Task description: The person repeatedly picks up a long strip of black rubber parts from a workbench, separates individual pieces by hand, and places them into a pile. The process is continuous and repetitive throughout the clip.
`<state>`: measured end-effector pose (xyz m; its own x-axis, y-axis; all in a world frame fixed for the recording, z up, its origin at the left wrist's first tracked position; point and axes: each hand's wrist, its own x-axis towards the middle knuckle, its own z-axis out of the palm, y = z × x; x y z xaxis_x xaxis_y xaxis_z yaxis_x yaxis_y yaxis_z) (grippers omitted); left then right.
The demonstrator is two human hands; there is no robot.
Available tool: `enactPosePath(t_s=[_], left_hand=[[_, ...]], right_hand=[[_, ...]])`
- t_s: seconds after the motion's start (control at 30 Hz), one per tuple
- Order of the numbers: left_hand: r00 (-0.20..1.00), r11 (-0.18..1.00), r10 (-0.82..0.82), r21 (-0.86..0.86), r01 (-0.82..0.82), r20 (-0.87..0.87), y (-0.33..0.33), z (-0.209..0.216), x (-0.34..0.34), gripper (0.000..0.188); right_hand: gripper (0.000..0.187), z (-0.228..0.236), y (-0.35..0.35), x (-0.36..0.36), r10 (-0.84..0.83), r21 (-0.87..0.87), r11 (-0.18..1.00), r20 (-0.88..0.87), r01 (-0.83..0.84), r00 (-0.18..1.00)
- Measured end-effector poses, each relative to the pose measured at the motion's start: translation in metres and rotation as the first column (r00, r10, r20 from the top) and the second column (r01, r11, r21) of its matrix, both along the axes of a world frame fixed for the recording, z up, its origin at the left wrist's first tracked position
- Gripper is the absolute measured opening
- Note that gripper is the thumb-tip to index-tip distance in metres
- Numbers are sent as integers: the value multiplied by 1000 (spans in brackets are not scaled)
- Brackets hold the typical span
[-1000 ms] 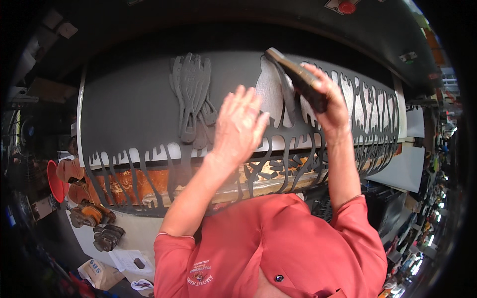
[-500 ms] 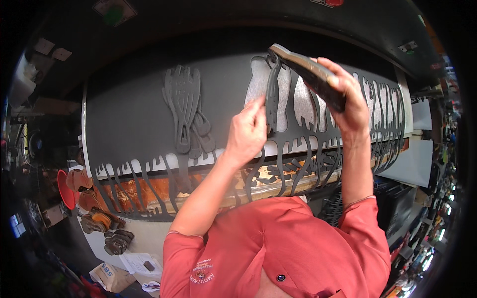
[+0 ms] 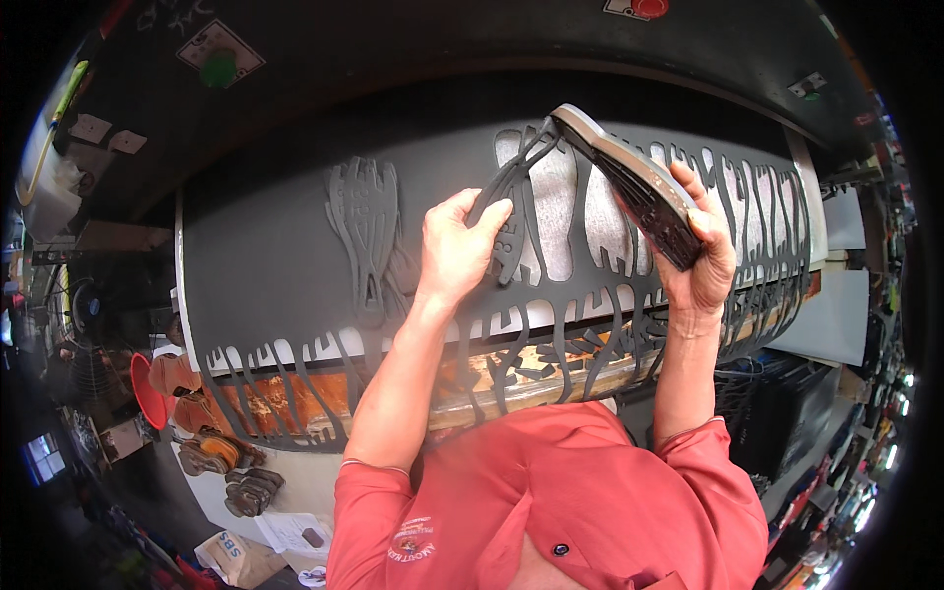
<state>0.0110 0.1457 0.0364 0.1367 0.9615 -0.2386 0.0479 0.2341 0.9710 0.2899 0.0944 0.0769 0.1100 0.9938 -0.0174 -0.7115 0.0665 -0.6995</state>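
Gripping long sole-shaped die (image 3: 625,154) near its lower end in right hand (image 3: 704,261), fingers wrapped behind, tilted with upper tip toward the left; pinching slim dark cut piece (image 3: 508,241) between thumb and fingers of left hand (image 3: 455,251), upper end right at die's tip, touching or just beside, cannot tell which; holding both above dark sheet (image 3: 261,246), over light sole-shaped openings (image 3: 554,211) cut in it; on same sheet, left of left hand, pile of slotted dark pieces (image 3: 364,221); along near edge, thin strips (image 3: 563,349) over worn orange-brown surface (image 3: 324,379) with small dark scraps (image 3: 536,374); far left, red dish (image 3: 146,393); above, green button (image 3: 218,69) on dark panel (image 3: 393,44)
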Motion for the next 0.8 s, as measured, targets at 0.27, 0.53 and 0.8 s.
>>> enactPosePath(t_s=[0.27, 0.53, 0.8], left_hand=[[967, 992, 48, -122, -18, 249, -1, 2, -12, 19], [923, 986, 93, -162, -34, 374, -6, 0, -9, 20], [905, 974, 98, -226, -2, 415, -2, 7, -13, 22]], right_hand=[[55, -1, -10, 37, -264, 68, 964, 326, 256, 908], [38, -29, 1, -33, -282, 277, 959, 954, 62, 105], [45, -39, 44, -90, 524, -429, 833, 410, -349, 746]])
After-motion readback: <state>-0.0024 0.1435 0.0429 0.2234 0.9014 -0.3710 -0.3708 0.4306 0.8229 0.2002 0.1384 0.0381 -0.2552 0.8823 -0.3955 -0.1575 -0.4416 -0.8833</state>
